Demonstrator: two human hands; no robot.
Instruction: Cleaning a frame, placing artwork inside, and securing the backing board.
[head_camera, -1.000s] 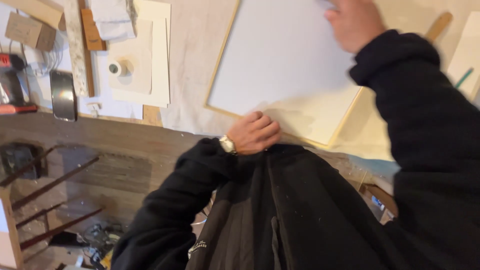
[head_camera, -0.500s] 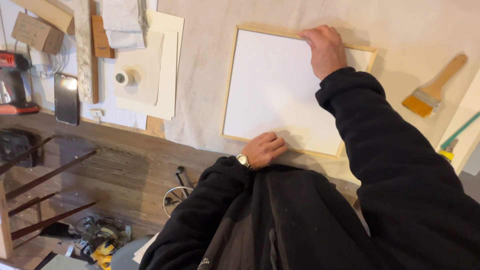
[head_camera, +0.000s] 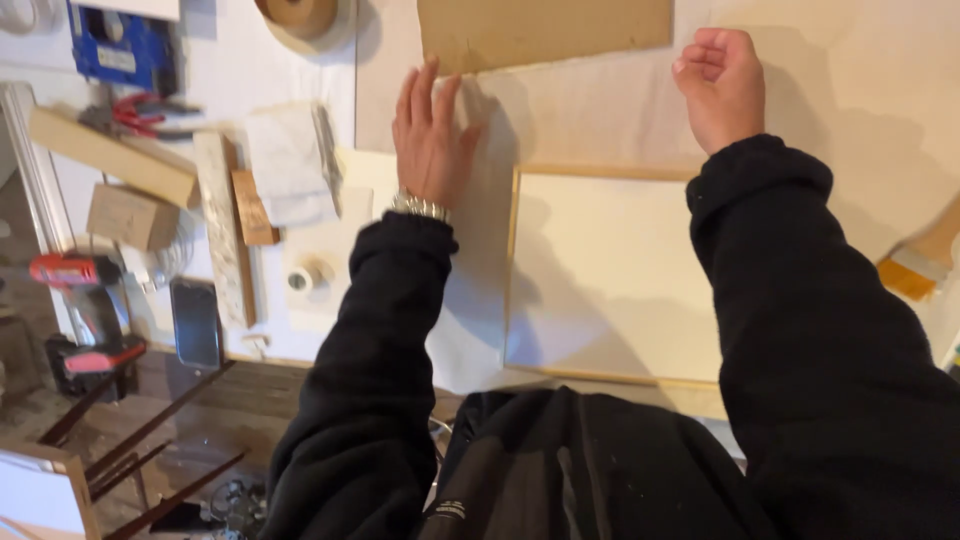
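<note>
A white canvas in a thin wooden frame (head_camera: 600, 275) lies flat on a pale cloth-covered table (head_camera: 820, 60), between my two black sleeves. My left hand (head_camera: 430, 135) is flat and open, fingers together, resting on the cloth left of the canvas and just below a brown cardboard sheet (head_camera: 545, 30). My right hand (head_camera: 722, 85) is curled into a loose fist on the cloth beyond the canvas's far right corner, holding nothing that I can see. A metal watch sits on my left wrist.
A paintbrush with a wooden handle (head_camera: 920, 265) lies at the right. Left of the cloth are wood blocks (head_camera: 120, 215), a folded rag (head_camera: 290, 165), a tape roll (head_camera: 300, 15), a small white roll (head_camera: 300, 278), a phone (head_camera: 197, 322) and a red drill (head_camera: 85, 310).
Both hands have come off the canvas. The left hand moved from its near edge to the cloth beyond it, and the right hand lifted off the far corner. The view shifted up the table.
</note>
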